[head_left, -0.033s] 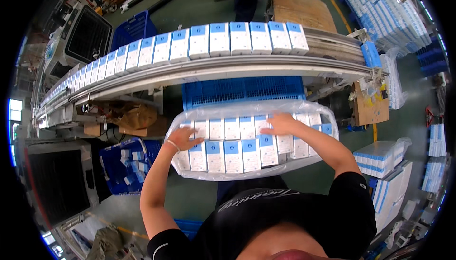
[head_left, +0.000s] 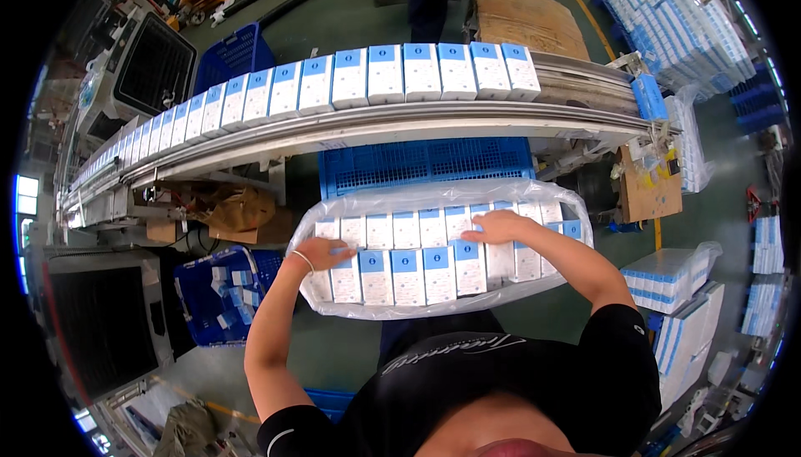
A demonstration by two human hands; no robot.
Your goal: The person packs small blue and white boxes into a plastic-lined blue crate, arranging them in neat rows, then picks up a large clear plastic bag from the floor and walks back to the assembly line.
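Note:
A clear plastic bag (head_left: 446, 191) lines an open container in front of me, packed with two rows of upright white-and-blue cartons (head_left: 405, 277). My left hand (head_left: 321, 253) lies on top of the cartons at the left end of the near row, fingers stretched toward the right and thumb slightly apart. Over the right part of the rows, my right hand (head_left: 497, 227) touches the carton tops, with thumb and fingers apart. No carton is lifted by either hand. A lower gap shows in the near row just below my right hand. Some fingertips are hard to make out.
Beyond the bag runs a conveyor (head_left: 400, 115) carrying a line of similar cartons (head_left: 385, 73). Under it stands a blue crate (head_left: 430, 156). A blue basket (head_left: 190, 311) with loose cartons sits at left. Wrapped carton stacks (head_left: 667, 277) stand at right. Another person's legs (head_left: 428, 6) show beyond the conveyor.
My left hand has shifted slightly nearer to me, its fingers drawn closer together. My right hand has also come slightly nearer and its fingers are less spread.

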